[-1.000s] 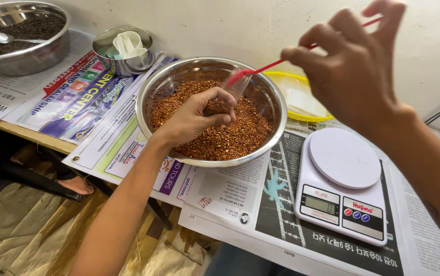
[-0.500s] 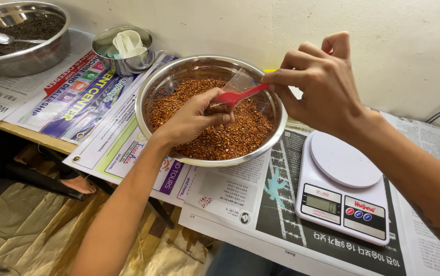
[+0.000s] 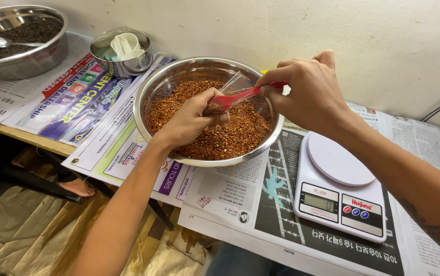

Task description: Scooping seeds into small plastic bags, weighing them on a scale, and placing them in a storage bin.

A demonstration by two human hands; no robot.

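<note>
A steel bowl (image 3: 151,92) full of reddish-brown flakes (image 3: 230,135) stands on newspaper. Over the flakes my left hand (image 3: 192,120) grips a small clear plastic bag (image 3: 235,84), its mouth open and some flakes inside. My right hand (image 3: 306,92) pinches the handle of a red plastic spoon (image 3: 235,97), with the spoon's bowl at the mouth of the bag.
A white kitchen scale (image 3: 340,189) sits to the right of the bowl. At the back left stand a small steel cup (image 3: 123,64) with white scoops and a large steel bowl (image 3: 20,59) of dark grains with a metal spoon. Newspaper (image 3: 240,204) covers the table; the edge is near.
My right hand has come down from high above the bowl and brought the red spoon to the mouth of the bag. My left hand has stayed over the flakes.
</note>
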